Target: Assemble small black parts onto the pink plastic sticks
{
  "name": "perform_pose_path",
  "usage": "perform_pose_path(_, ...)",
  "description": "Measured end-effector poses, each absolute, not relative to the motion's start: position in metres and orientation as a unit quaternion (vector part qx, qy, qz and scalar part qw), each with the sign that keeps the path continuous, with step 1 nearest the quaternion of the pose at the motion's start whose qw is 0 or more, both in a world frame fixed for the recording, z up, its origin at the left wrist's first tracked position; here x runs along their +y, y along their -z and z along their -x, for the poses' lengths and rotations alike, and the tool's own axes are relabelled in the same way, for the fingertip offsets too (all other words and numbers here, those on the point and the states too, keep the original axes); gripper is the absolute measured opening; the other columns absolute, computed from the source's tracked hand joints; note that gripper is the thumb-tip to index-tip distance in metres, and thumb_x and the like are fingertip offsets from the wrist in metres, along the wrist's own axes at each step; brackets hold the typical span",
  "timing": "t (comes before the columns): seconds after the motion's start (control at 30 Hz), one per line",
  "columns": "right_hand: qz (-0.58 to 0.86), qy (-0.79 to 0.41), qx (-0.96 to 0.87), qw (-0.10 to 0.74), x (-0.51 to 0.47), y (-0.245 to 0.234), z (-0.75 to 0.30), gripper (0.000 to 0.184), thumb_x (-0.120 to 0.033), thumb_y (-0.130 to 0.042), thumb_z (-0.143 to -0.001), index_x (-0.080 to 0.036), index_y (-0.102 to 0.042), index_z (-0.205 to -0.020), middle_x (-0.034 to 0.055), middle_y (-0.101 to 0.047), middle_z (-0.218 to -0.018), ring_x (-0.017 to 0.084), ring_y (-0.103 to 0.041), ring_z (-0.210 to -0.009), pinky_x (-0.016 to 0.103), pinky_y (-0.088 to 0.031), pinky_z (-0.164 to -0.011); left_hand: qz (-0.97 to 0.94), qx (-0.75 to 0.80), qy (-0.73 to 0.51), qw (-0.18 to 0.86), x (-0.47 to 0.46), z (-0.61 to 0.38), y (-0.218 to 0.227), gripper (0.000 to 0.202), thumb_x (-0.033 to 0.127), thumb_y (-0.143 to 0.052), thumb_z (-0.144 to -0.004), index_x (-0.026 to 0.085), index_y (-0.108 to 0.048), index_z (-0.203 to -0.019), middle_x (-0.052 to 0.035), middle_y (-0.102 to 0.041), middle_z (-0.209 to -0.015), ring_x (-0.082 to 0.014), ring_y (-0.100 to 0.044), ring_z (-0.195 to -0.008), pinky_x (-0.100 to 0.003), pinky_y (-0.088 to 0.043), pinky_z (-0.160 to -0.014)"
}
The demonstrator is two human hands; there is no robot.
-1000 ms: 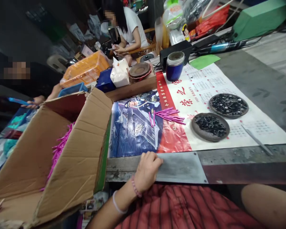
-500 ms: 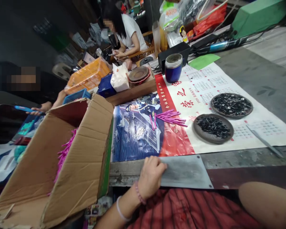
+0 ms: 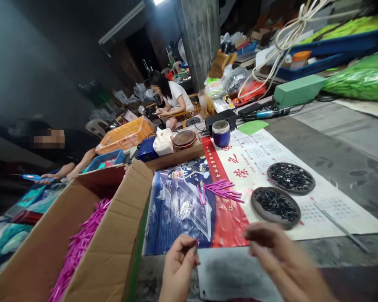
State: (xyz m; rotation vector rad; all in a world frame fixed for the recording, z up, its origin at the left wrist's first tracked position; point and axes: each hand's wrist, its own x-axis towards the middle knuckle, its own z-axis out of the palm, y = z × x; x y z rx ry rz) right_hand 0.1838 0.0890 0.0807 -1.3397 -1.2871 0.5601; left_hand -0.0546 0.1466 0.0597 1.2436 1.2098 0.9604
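Note:
My left hand (image 3: 178, 267) is raised over the table's near edge, its fingers pinched on a small pink piece that I can barely make out. My right hand (image 3: 280, 260) is blurred by motion just right of it, fingers loosely curled, nothing visible in them. Beyond the hands a bunch of pink sticks (image 3: 222, 191) lies on a printed calendar poster (image 3: 258, 161). A small heap of tiny silver parts (image 3: 185, 207) sits on the poster's blue picture. Two round dishes hold black parts, one nearer (image 3: 275, 206), one farther (image 3: 291, 178).
An open cardboard box (image 3: 113, 235) with many pink sticks (image 3: 78, 245) stands at my left. A blue cup (image 3: 221, 133), a tissue pack (image 3: 163, 141), a thin metal tool (image 3: 340, 227), cables and a green block (image 3: 297, 90) lie around. Two other people sit at the left and far back.
The camera tilted up. My left hand left the table edge and rose with pinched fingers. My right hand came into view from the lower right, moving fast.

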Motion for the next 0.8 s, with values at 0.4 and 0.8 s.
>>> perform_pose_path(0.4,0.488,-0.253,-0.622,0.557,0.129,-0.068,-0.153,0.023,-0.024,-0.047,-0.101,-0.021,-0.055,-0.080,-0.0013,-0.061,-0.071,0.012,-0.061,-0.063,0.020,-0.047,-0.060,-0.428,0.433,-0.484,0.628,0.135,-0.030,-0.072,0.034,0.050,-0.080,-0.079,0.021,-0.071,-0.093,0.0040,-0.058,-0.064,-0.0003,-0.037,-0.042,-0.011,-0.028,-0.041)
perform_pose_path(0.8,0.487,-0.041,-0.633,0.601,0.144,-0.061,-0.141,0.041,-0.029,-0.037,-0.108,-0.022,-0.050,-0.069,-0.0034,-0.051,-0.055,0.011,-0.048,-0.046,0.025,-0.033,-0.048,-0.408,0.423,-0.540,0.603,0.119,-0.042,-0.055,0.030,0.048,-0.073,-0.086,0.022,-0.069,-0.099,-0.0031,-0.071,-0.085,-0.0130,-0.063,-0.069,-0.021,-0.051,-0.066)
